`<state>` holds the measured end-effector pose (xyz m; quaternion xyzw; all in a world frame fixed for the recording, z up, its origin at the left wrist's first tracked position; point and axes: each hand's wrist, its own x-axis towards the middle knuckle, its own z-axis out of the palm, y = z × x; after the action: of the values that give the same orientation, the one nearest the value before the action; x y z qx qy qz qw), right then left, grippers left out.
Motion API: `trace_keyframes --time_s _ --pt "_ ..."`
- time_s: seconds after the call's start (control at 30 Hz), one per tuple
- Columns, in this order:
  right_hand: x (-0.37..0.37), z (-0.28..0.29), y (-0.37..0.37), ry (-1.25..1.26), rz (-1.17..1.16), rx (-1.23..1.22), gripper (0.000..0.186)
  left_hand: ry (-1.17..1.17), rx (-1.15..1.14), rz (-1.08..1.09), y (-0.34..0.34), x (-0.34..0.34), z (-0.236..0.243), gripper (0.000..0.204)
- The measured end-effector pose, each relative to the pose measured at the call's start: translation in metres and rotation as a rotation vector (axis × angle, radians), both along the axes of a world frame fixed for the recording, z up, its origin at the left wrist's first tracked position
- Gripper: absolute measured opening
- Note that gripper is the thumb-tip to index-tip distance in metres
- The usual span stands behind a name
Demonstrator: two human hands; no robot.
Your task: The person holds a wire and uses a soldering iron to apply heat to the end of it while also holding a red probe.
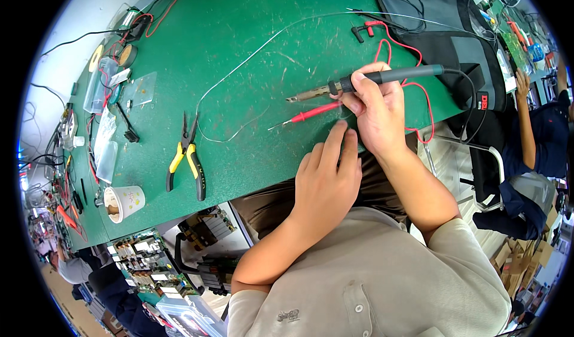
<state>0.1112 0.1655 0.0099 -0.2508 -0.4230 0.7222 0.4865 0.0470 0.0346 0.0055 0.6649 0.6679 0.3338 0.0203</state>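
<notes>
In my right hand [382,107] is a soldering iron [412,73], gripped by its dark handle. Its metal tip points left over the green table [239,152]. Just below the iron lies a red test probe [314,112], its thin metal point toward the left and its rear end close to my right fingers. My left hand [329,167] is at the table's near edge, fingers stretched out and fingertips beside the rear of the probe; I see nothing in it. Farther left lie yellow-and-black long-nose pliers [188,158], with a thin silvery wire [236,68] curving past their jaws.
A paper cup [124,203] stands at the left near corner. Clear plastic pieces [106,161] and cables lie along the left side. A black-and-grey bag [430,29] and a red test lead [431,113] are at right. Another person [538,134] is at far right.
</notes>
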Motion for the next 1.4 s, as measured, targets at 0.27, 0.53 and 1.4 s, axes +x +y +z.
trace_keyframes --time_s 0.27,0.53,1.4 --pt "0.000 0.001 -0.002 0.035 -0.020 -0.042 0.011 0.025 -0.116 0.036 0.016 0.001 0.007 0.056" --pt "0.002 0.002 0.000 0.031 -0.014 -0.055 0.010 0.024 -0.127 0.035 0.021 0.000 0.006 0.057" --pt "0.044 0.002 0.023 0.060 -0.093 -0.098 0.014 0.181 -0.006 0.115 0.030 0.011 -0.003 0.034"
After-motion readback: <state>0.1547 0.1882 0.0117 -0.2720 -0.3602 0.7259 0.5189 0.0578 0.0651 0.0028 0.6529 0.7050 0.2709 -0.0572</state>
